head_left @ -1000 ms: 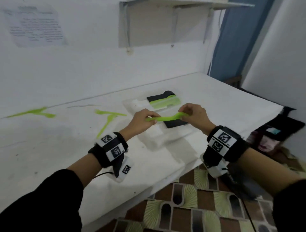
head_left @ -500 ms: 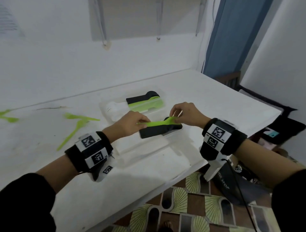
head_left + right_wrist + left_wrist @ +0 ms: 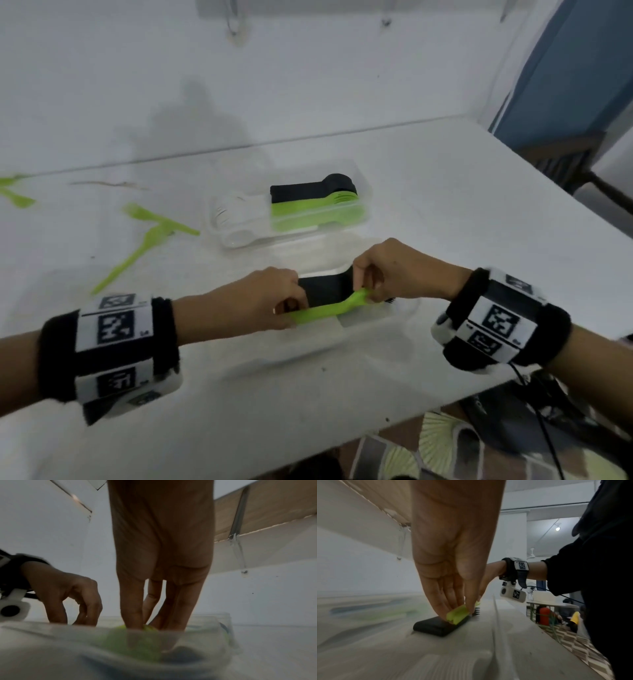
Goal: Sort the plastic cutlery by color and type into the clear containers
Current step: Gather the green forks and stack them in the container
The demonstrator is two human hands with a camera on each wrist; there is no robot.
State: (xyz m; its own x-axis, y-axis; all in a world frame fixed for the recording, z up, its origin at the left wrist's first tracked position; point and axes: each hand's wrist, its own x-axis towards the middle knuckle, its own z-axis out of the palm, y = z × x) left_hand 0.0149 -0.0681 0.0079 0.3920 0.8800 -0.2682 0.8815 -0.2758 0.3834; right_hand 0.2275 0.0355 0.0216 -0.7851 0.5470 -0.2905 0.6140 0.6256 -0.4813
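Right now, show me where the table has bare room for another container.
Bare table lies right of the far container, out to the table's edge. The front strip below the near container is bare too. Left is crowded: loose green forks lie scattered, and both hands fill the middle.

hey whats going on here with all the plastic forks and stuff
A person is sorting plastic cutlery on a white table. Both hands hold one green utensil over the near clear container: the left hand pinches its handle, the right hand its head, beside a black stack. The far container already holds white, green and black pieces. Loose green forks wait on the left.
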